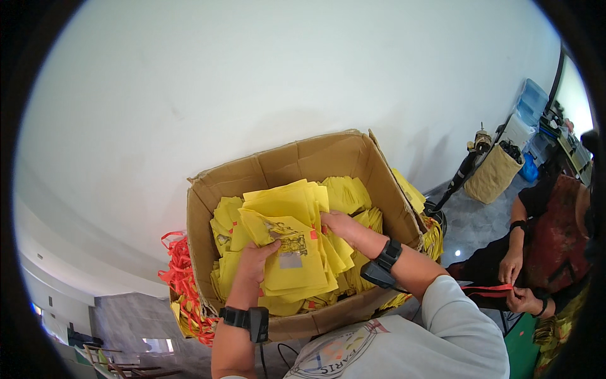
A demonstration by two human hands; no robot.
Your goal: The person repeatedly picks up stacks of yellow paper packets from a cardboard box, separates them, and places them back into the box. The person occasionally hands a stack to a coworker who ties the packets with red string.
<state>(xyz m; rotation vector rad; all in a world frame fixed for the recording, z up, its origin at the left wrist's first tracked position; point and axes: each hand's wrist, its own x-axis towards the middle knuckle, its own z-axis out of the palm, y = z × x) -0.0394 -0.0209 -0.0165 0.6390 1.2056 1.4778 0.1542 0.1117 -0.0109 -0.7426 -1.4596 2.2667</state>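
Observation:
Between my two hands is a thick, fanned stack of yellow printed sheets [296,279], held over a large open cardboard box [307,158]. My left hand [258,258] grips the stack's left edge, its thumb lying on the top sheet. On the other side my right hand [340,225] holds the right edge, fingers partly hidden behind the sheets. The top sheet bears a dark line drawing, a grey rectangle and a small red mark. Below and around the stack, more yellow bundles [345,194] fill the box.
Red ribbons [182,270] hang outside the box's left side. At right, a co-worker's hands [513,279] hold a red strip [487,289] over a green surface [523,338]. A tan sack [494,173] stands by the white wall [284,66]. Wooden-framed furniture [123,365] is at lower left.

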